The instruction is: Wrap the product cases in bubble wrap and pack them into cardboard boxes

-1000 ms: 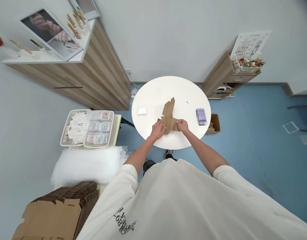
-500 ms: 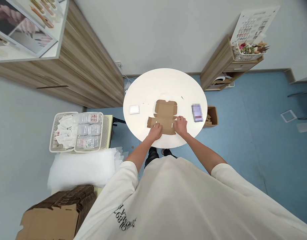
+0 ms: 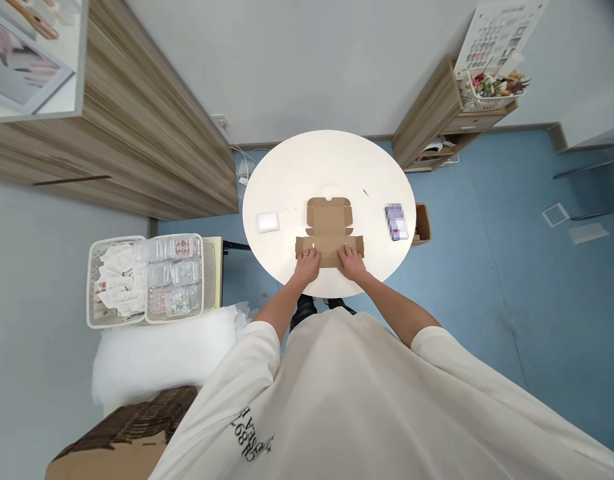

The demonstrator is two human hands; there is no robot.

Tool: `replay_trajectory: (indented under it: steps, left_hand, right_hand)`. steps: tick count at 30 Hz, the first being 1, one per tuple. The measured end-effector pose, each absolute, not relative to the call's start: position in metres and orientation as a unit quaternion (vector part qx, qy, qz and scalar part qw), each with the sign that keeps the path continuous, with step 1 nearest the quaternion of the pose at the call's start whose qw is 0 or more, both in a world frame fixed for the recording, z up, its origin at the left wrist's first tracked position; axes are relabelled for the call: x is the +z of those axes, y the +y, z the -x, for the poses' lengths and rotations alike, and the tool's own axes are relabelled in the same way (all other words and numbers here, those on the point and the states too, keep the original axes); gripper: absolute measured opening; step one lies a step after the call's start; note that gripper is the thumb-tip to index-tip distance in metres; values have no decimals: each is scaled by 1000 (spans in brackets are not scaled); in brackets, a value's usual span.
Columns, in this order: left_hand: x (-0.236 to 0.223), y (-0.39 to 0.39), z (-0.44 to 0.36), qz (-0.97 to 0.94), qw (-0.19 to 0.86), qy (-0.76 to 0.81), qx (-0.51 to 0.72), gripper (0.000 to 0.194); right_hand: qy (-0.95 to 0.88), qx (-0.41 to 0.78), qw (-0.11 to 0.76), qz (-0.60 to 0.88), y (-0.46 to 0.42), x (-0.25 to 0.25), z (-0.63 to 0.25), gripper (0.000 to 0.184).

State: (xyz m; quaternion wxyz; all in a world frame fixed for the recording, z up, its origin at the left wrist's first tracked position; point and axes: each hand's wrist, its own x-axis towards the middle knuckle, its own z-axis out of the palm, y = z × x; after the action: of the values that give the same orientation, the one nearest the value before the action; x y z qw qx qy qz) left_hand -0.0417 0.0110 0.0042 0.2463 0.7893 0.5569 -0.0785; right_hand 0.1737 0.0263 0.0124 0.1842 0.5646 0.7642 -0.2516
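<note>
A flattened brown cardboard box (image 3: 329, 219) lies unfolded on the round white table (image 3: 327, 160), its notched lid panel toward the wall. My left hand (image 3: 307, 265) rests on the left part of its near panel, fingers stretched over the cardboard. On the right part of the same panel lies my right hand (image 3: 353, 263), fingers spread and pressing down. Neither hand is wrapped round anything. Left of the box is a small white packet (image 3: 267, 222); to the right, a purple, blurred-out item (image 3: 397, 221) lies near the table edge.
At left stand white baskets (image 3: 149, 280) with clear plastic cases and white packets, white foam sheets (image 3: 167, 353), and stacked flat cardboard (image 3: 117, 447). A wooden cabinet (image 3: 151, 113) and a small shelf unit (image 3: 437, 120) flank the table. A cardboard carton (image 3: 423, 223) sits right.
My right hand has moved left from the box's right edge onto its near panel. The right side flap now lies spread outward. My left hand has stayed on the panel.
</note>
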Motion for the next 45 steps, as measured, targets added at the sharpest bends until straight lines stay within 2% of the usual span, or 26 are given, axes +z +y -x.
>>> replay_trajectory:
  steps: [9,14,19,23,28,32,37,39,45]
  left_hand:
    - [2,31,66,-796,223,557,-82,50]
    - [-1,46,53,-810,225,537,-62,38]
    - [-4,62,42,-804,254,532,-69,26]
    - [-4,63,44,-814,251,520,-68,30]
    - [-1,61,45,-822,233,512,-83,35]
    - [-1,59,44,-813,257,517,-83,38]
    - [-6,57,44,-806,263,525,-79,43]
    - [-8,57,44,-807,259,524,-83,43]
    - [-14,52,44,-812,241,526,-74,47]
  right_hand:
    - [770,-260,191,-551,48,14,-151,58]
    - [781,-265,203,-527,59,21,-156,44]
    - [785,-251,184,-535,69,24,-155,41]
    - [762,-270,163,-566,79,26,-150,40]
    - [766,-260,94,-581,125,27,-140,41]
    - [764,-268,73,-582,171,14,-131,48]
    - [742,-285,92,-600,198,-10,-129,80]
    - [739,-288,90,-603,201,-15,-131,86]
    - [751,-273,75,-596,205,-12,-135,80]
